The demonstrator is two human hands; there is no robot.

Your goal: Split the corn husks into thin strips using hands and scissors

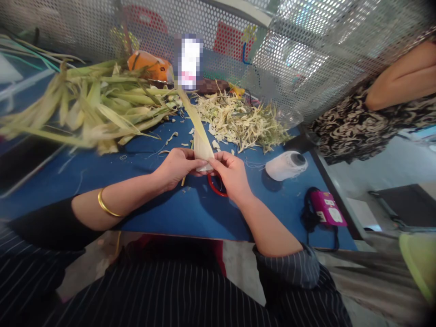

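Note:
Between my two hands is a pale yellow-green corn husk, its broad end toward me and its narrow end pointing away. My left hand pinches the husk's near end from the left. On the other side, my right hand pinches the same end, thumb on top. The thumbs nearly meet. Just below, partly hidden by my right hand, lies the red handle of what look like scissors. A heap of long corn husks lies to the left, and a pile of husk scraps is beyond my hands.
A white thread spool lies right of my hands on the blue table. Farther right sits a magenta box with a black cord. An orange package is behind the husks. A perforated metal screen backs the table; a person's arm shows at right.

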